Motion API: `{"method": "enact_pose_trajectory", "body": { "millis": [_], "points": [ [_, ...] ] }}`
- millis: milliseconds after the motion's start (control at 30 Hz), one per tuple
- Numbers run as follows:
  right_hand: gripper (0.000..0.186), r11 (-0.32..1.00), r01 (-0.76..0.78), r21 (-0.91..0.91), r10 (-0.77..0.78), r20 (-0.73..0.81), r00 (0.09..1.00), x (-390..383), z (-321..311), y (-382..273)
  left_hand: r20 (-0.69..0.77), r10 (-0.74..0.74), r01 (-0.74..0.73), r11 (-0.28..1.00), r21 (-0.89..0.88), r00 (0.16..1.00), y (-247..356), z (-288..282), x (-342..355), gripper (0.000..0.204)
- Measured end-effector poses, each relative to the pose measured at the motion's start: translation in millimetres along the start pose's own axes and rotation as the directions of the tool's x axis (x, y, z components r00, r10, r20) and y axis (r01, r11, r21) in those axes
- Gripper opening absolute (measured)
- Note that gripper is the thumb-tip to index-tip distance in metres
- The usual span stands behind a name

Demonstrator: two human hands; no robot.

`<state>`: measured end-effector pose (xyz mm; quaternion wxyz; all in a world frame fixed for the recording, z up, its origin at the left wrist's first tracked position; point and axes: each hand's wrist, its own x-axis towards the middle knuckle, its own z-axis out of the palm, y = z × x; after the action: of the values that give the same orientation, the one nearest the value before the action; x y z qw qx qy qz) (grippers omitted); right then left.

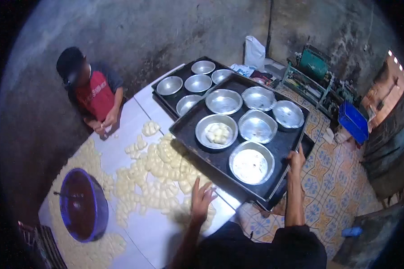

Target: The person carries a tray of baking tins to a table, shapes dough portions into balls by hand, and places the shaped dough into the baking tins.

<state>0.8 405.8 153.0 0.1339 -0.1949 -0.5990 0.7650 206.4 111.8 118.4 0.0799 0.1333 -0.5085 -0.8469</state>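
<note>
My right hand (296, 158) is closed on the right rim of a black baking tray (202, 143). Several round metal pans stand in this tray. One pan (203, 136) holds a cluster of pale dough pieces (217, 133), while the pan closest to me (251, 163) has none. Fingers apart and with nothing in it, my left hand (202, 200) hovers over or rests at the edge of many shaped dough pieces (166, 163) on the white tabletop; whether it touches them I cannot tell.
A second black tray with pans (169, 85) lies behind. At the table's far left a person (96, 89) handles dough. A purple tub (102, 210) of dark liquid stands on the left. Green machinery (313, 65) and a blue crate (353, 121) are on the patterned floor.
</note>
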Motion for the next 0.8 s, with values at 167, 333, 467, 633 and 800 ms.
{"method": "enact_pose_trajectory", "body": {
  "millis": [167, 333, 467, 633, 800],
  "points": [
    [0.068, 0.988, 0.042, 0.147, -0.024, -0.117, 0.993, 15, -118, 35, 0.062, -0.251, 0.258, 0.932, -0.254, 0.966, 0, 64, 48, 0.073],
    [0.055, 0.992, 0.059, -0.114, -0.081, -0.2, 0.977, 45, -193, 51, 0.183, -0.303, 0.308, 0.951, 0.001, 0.935, -41, 86, 53, 0.097],
    [0.041, 0.93, -0.07, -0.362, 0.027, -0.121, 0.992, 6, -124, 48, -0.015, -0.077, 0.078, 0.982, 0.171, 0.997, -28, 92, 57, 0.084],
    [0.042, 0.663, 0.23, -0.712, -0.067, 0.25, 0.966, 51, -158, 67, -0.117, 0.149, -0.111, 0.953, 0.282, 0.982, 4, 59, 12, 0.062],
    [0.052, 0.607, 0.246, -0.756, 0.163, 0.421, 0.892, 117, -217, 63, -0.2, 0.211, -0.106, 0.892, 0.439, 0.957, 41, -12, -81, 0.031]
  ]
}}
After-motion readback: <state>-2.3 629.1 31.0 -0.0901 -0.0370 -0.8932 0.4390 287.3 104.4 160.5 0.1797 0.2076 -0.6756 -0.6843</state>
